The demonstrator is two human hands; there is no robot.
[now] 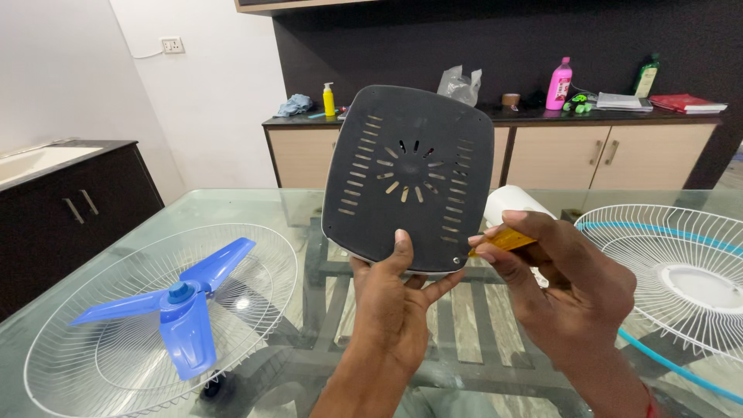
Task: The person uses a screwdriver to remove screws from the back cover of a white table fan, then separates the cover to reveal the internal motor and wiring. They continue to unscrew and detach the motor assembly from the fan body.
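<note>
Fan parts: one dark vented base plate; two white wire grilles; one blue three-blade propeller. Counter: three bottles, yellow, pink, green; possibly two books.

A dark grey, rounded-square fan base cover with rows of vent slots stands upright and slightly tilted above the glass counter. A yellow-handled screwdriver points at its lower right corner.
</note>
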